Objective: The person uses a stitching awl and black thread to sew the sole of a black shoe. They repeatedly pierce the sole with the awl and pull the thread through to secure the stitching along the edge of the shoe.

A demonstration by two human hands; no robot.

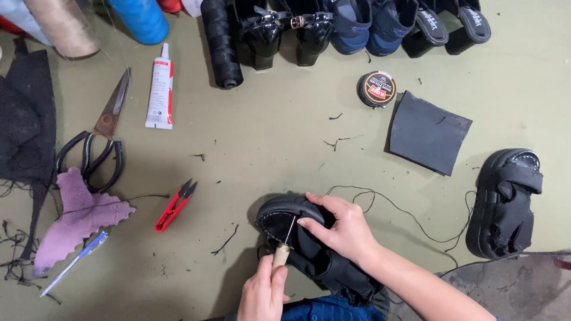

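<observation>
Left hand (262,294) fisted around wooden-handled awl (282,252), tip in black leather sandal's (309,246) sole edge. Right hand (342,229) spread, pressing sandal down just beyond. Stitching underway; loose black thread (410,217) trails right, mostly unsewn I'd judge.

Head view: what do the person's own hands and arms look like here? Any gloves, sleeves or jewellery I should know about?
Both are bare. The left hand shows no glove or ring; its wrist is cut off by the lower frame edge. The right hand has no glove and no visible ring or watch, and its forearm runs bare to the lower right edge, so no sleeve shows. Nails look short and unpainted.
</observation>
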